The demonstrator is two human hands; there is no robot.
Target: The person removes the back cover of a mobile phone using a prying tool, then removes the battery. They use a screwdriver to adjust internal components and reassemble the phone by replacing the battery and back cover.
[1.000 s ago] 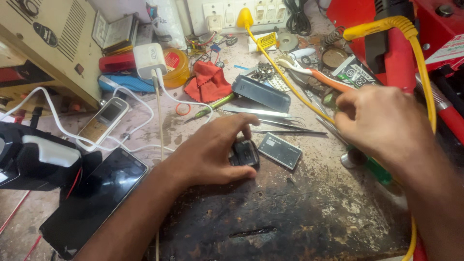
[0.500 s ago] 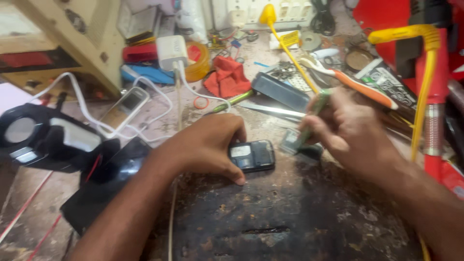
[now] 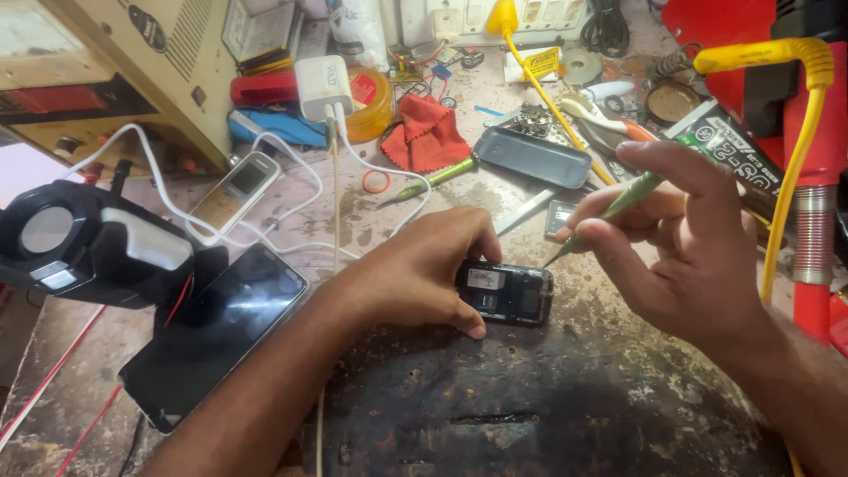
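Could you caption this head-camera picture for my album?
Left hand steadies an opened small phone on the worn bench while the right hand aims a green screwdriver at it.

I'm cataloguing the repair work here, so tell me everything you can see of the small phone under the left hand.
The small phone is a dark, compact handset lying flat on the stained workbench, back up with its cover off, showing a pale label and inner parts. The left hand pins its left end, thumb along the near edge. The right hand holds a green screwdriver whose tip sits at the phone's upper right corner.
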